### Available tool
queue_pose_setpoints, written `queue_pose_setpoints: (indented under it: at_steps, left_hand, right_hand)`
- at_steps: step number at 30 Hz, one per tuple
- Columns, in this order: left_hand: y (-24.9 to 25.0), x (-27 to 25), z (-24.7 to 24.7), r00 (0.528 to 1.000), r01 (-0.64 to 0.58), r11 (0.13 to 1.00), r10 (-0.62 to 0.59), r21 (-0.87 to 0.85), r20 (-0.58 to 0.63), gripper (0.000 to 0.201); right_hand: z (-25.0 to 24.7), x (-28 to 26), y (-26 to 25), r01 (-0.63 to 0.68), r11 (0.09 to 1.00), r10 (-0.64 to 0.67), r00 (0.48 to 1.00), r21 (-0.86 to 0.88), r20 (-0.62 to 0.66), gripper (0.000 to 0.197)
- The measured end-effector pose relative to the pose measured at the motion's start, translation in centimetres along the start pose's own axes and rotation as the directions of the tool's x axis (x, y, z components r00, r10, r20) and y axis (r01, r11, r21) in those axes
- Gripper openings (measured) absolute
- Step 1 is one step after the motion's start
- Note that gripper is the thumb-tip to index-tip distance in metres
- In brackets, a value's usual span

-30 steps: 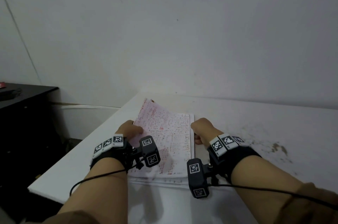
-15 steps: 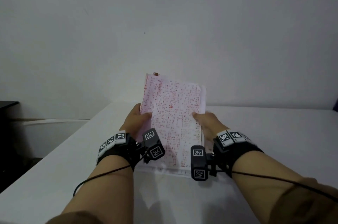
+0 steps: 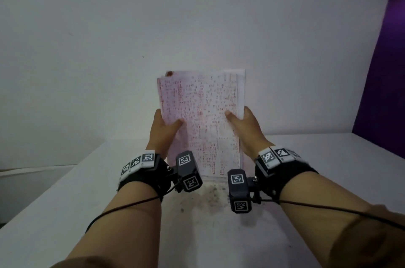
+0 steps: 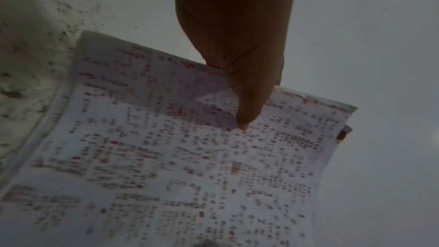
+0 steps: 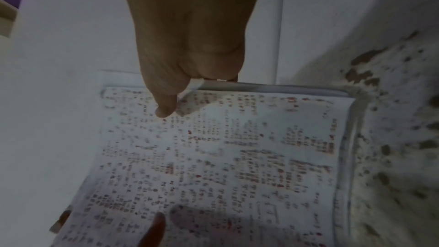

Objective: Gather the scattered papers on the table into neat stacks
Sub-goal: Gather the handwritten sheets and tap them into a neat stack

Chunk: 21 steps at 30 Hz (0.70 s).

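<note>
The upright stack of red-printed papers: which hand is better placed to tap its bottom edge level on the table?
Neither clearly: left hand and right hand grip opposite side edges at equal height, so probably both together.

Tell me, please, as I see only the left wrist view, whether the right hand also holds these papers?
Observer: Yes. In the head view the right hand has its grip on the right edge of the paper stack, thumb on the front, opposite the left hand.
Operator: Is the stack flat or stood up?
Observer: It is upright, with its bottom edge down at the white table. I cannot confirm that it touches.
Operator: Is there anything on the right?
Observer: A purple panel stands at the far right, beyond the table.
</note>
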<state>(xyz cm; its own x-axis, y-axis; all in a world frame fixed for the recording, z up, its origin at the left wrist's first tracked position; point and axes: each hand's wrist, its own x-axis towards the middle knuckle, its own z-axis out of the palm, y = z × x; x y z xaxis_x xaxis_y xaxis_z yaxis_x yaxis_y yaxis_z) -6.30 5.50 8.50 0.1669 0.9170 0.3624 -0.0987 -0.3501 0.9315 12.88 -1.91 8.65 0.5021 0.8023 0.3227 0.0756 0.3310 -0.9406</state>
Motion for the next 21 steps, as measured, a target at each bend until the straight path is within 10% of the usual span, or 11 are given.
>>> queue_pose_setpoints:
  at_steps: [16, 21]
  left_hand:
    - [-1.1, -0.4, 0.3, 1.0, 0.006, 0.993, -0.003, 0.12, -0.026, 0.026]
    - [2.2, 1.5, 0.4, 0.963, -0.226, 0.857, 0.269, 0.463, -0.027, 0.009]
  right_hand:
    - [0.1, -0.4, 1.3, -0.182, 0.981, 0.188, 0.977, -0.065, 0.101, 0.045]
    - [0.0, 1.4, -0.5, -0.003, 0.96, -0.056, 0.977, -0.28, -0.205, 0.087]
